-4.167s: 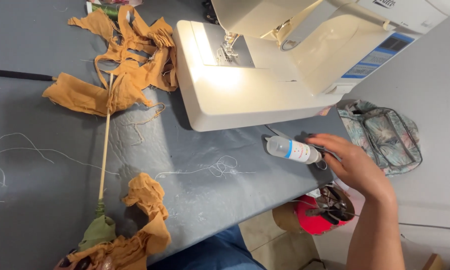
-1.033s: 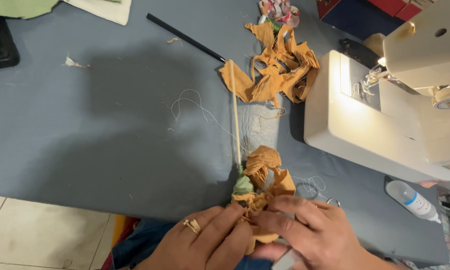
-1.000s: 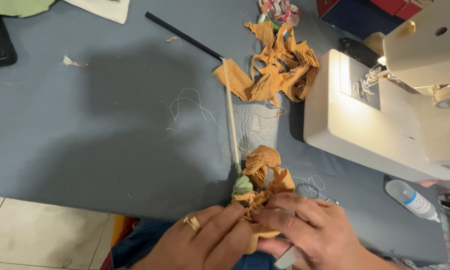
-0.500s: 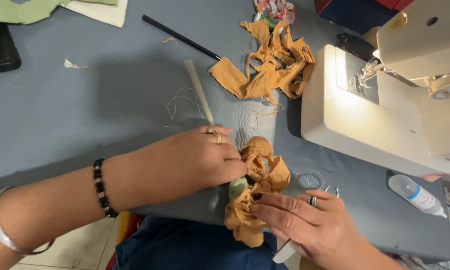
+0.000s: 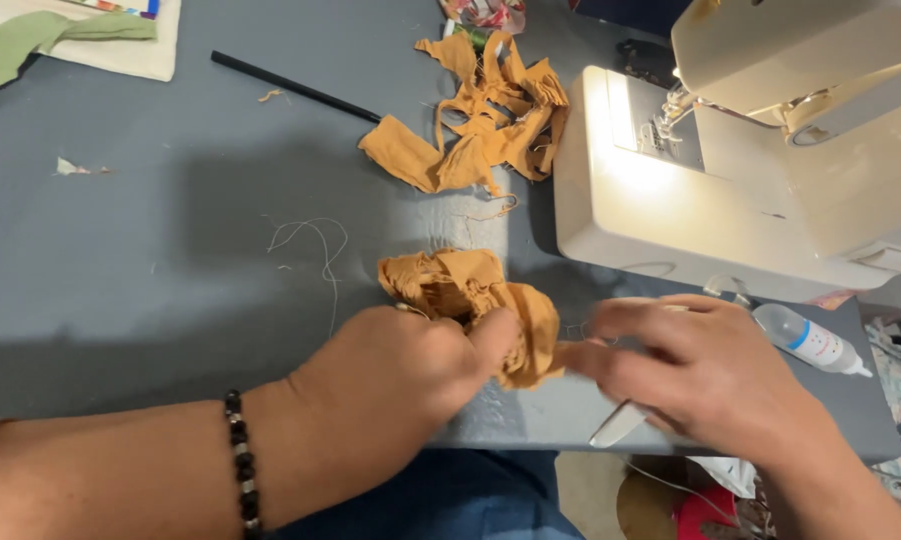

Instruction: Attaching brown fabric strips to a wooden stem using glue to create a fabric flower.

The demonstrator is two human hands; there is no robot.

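A crumpled bunch of orange fabric (image 5: 460, 288) lies near the front edge of the grey table (image 5: 150, 260). My left hand (image 5: 400, 370), with a black bead bracelet on the wrist, is closed over the bunch's near side, thumb pressed into it. My right hand (image 5: 695, 370) is blurred; its fingertips pinch the bunch's right end. A slim pale object (image 5: 618, 426) sticks out below that hand; I cannot tell what it is.
A cream sewing machine (image 5: 670, 200) with its lamp on stands at the right. Behind the bunch lies a pile of orange strips (image 5: 480, 130) and a black rod (image 5: 290, 88). A small clear bottle (image 5: 810, 340) lies at the right edge. Green cloth (image 5: 30, 45) sits far left; loose threads (image 5: 310, 240) lie mid-table.
The pale stick that stood out from the bunch is no longer visible. My left hand has settled tighter on the fabric, and my right hand has pulled to the right along it.
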